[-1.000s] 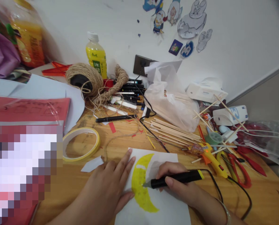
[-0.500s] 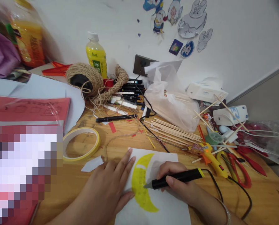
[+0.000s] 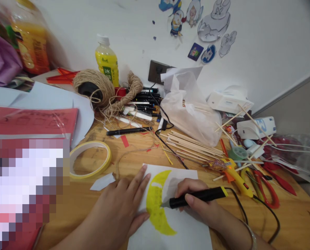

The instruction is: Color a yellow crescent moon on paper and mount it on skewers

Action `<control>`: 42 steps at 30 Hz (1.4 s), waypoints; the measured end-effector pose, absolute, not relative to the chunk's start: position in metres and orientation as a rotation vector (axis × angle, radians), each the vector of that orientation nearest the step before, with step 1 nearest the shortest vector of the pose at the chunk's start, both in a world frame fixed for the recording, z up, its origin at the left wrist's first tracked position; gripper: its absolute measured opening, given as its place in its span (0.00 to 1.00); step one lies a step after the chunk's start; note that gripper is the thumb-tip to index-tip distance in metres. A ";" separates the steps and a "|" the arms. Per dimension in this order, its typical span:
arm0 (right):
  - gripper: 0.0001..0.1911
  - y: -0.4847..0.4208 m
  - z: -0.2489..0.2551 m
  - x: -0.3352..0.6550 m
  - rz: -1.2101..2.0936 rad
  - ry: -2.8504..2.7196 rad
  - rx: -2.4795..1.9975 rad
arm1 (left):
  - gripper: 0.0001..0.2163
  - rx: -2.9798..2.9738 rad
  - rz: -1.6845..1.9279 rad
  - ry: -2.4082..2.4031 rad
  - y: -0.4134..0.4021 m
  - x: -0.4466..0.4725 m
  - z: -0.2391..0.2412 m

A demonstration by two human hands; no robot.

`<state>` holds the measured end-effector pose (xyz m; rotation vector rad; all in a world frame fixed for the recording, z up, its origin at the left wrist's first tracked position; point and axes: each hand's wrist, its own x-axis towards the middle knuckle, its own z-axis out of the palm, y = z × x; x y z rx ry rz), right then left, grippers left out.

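Observation:
A sheet of white paper lies at the front of the wooden table, bearing a yellow crescent moon with a white patch near its top. My left hand rests flat along the paper's left edge, fingers stretched out and thumb beside the moon. Between the fingers and thumb of my right hand is a thick black marker with a yellow end. Its grey tip meets the moon's inner edge, near the middle of the curve.
A roll of yellow tape and a black pen lie beyond my left hand. Wooden sticks, a yellow glue gun with its cable and red-handled scissors are to the right. Twine and a drink bottle stand behind.
The marker and my right hand have shifted very slightly, the tip staying at the moon's inner edge. My left hand holds its place on the paper.

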<state>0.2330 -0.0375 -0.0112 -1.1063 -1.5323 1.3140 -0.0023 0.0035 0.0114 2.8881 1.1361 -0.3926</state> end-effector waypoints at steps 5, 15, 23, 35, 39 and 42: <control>0.20 -0.038 -0.013 0.233 1.329 -1.497 -1.099 | 0.30 2.890 -0.387 1.149 0.004 -0.003 0.010; 0.19 -0.039 -0.017 0.235 1.339 -1.466 -1.095 | 0.30 2.881 -0.412 1.146 0.004 -0.002 0.011; 0.18 -0.039 -0.015 0.234 1.365 -1.496 -1.058 | 0.30 2.898 -0.402 1.144 0.004 -0.004 0.009; 0.20 -0.038 -0.011 0.233 1.330 -1.520 -1.106 | 0.29 2.931 -0.410 1.150 0.003 -0.002 0.011; 0.19 -0.038 -0.012 0.233 1.335 -1.516 -1.093 | 0.29 2.922 -0.405 1.157 0.003 -0.002 0.012; 0.19 -0.039 -0.012 0.234 1.352 -1.530 -1.086 | 0.29 2.926 -0.380 1.144 0.003 -0.002 0.011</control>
